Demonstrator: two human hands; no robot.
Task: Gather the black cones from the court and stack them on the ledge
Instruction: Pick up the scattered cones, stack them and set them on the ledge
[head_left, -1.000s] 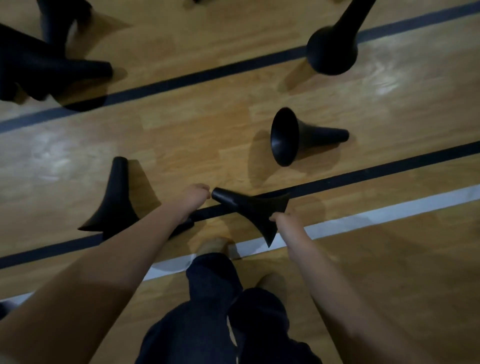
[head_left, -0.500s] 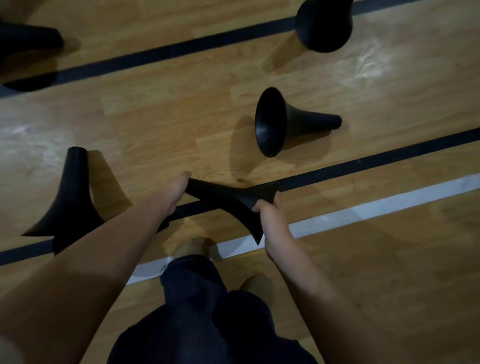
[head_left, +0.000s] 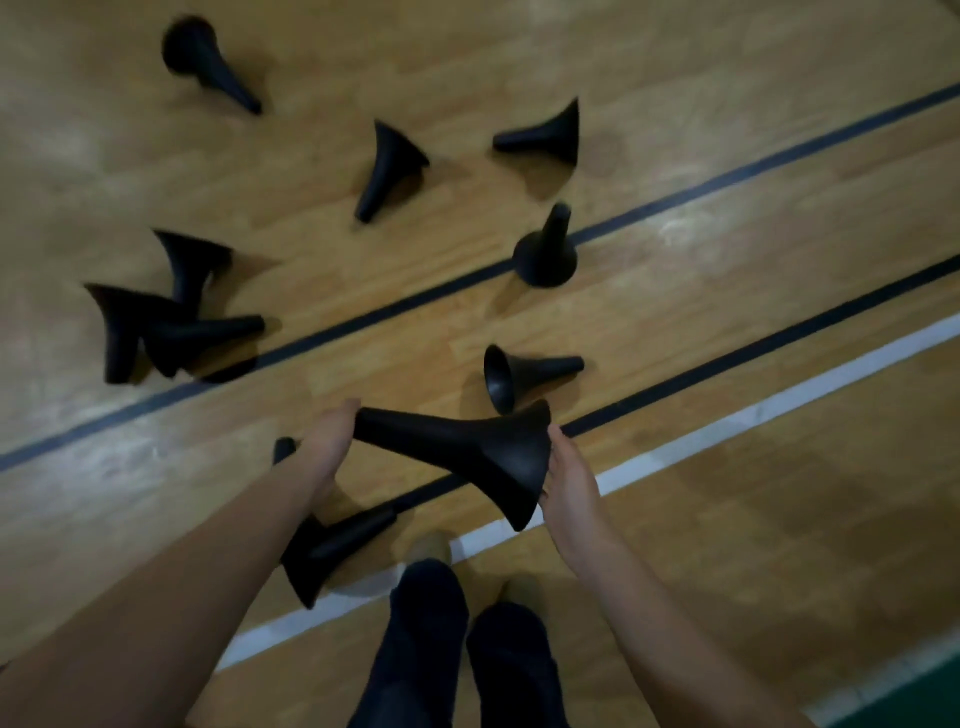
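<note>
Cones were all over the wood floor (head_left: 727, 467), and one cone (head_left: 467, 452) was up off it, held sideways between both hands. Left hand (head_left: 327, 452) was on the narrow tip end, fingers curled around it as far as I could see. Right hand (head_left: 566, 478) was against the wide flared rim, palm and fingers pressed to the edge, not fully closed. So the held cone sat roughly level, tip pointing left, mouth to the right, right above the black line (head_left: 727, 369) and the white line (head_left: 701, 441).

Under the left forearm there was another cone (head_left: 332, 545) lying on the floor, partly hidden by the arm, so I couldn't tell exactly how it lay. Just past the held one, a small cone (head_left: 524, 376) lay on its side with the open mouth facing left. Further out one cone (head_left: 545, 254) stood upright on the second black line (head_left: 363, 322). Beyond that, two more on their sides: one (head_left: 387, 166) with the tip pointing down-left, and one (head_left: 545, 137) with the tip pointing left. Way up top left another one (head_left: 202, 62) lay tipped over, pretty blurry.

Off to the left was a clump of three (head_left: 161, 317) touching or overlapping each other, hard to separate in the dim light.

Bottom middle you could see dark trousers (head_left: 467, 649) and feet (head_left: 428, 545) by the white line.
</note>
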